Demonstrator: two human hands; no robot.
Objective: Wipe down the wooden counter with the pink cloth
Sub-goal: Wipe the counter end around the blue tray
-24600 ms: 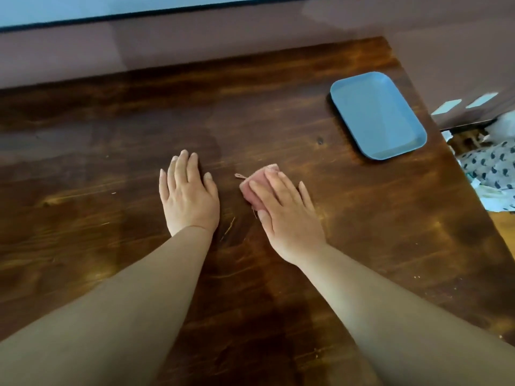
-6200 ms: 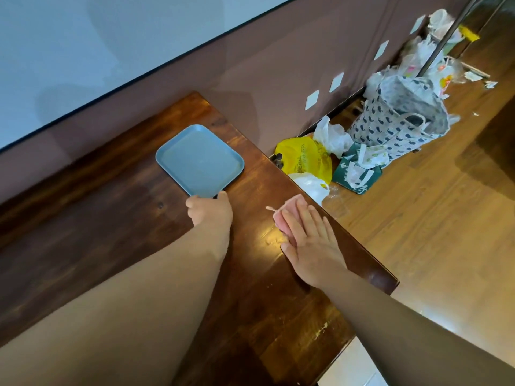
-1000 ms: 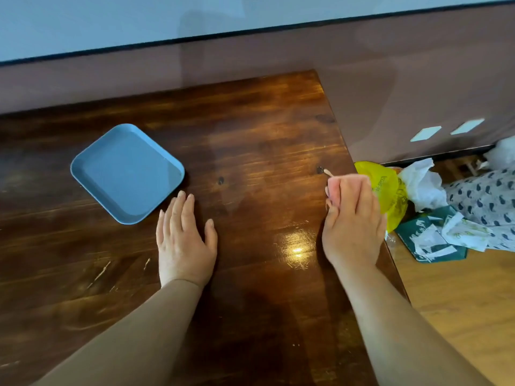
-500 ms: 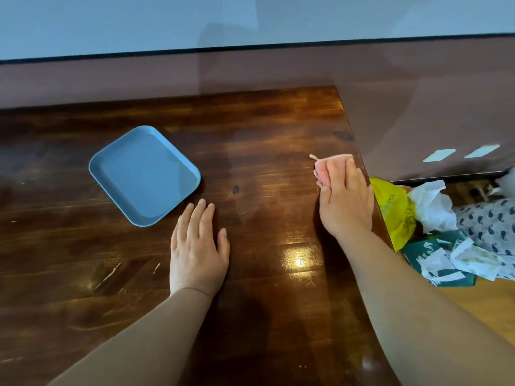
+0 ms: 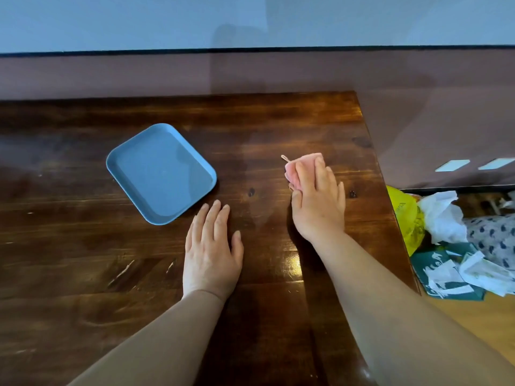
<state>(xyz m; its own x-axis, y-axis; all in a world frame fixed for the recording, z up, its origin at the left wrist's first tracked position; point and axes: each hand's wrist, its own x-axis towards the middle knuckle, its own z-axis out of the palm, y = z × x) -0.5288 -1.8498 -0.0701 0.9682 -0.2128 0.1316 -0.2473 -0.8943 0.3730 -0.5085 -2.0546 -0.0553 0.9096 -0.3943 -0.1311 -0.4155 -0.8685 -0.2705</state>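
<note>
Pink cloth (image 5: pixel 299 168) sits bunched on the wooden counter (image 5: pixel 278 129), toward the right end, w/ a thin loop sticking out at its upper left corner. Right hand (image 5: pixel 317 203) lies on top of it, fingers nearly straight & pressed flat over the cloth, thumb along the cloth's left side; only the cloth's far & left parts show past the fingertips. Right forearm runs back toward the lower right corner of the view.

Left hand (image 5: pixel 211 252) rests palm down on the bare wood, fingers straight & close together, thumb out to the right, holding nothing. It's near the right hand but apart from it. Its fingertips lie just beside the near corner of a blue tray (image 5: pixel 161 174); can't tell if they touch it. Tray is rectangular w/ rounded corners, turned at an angle to the counter edges, lying flat, nothing in it.

Counter is dark stained wood w/ visible grain, a few knots, light scratches at lower left & a bright glare spot between the two forearms. Far edge meets a brownish wall (image 5: pixel 167 76) w/ a pale upper part above a dark line.

Off the counter's right end, on the floor (image 5: pixel 485 324): a yellow plastic bag (image 5: pixel 405 218), crumpled white paper (image 5: pixel 443 215), a patterned fabric bag (image 5: pixel 493 235) & a green bag (image 5: pixel 434 263) w/ white scraps.
</note>
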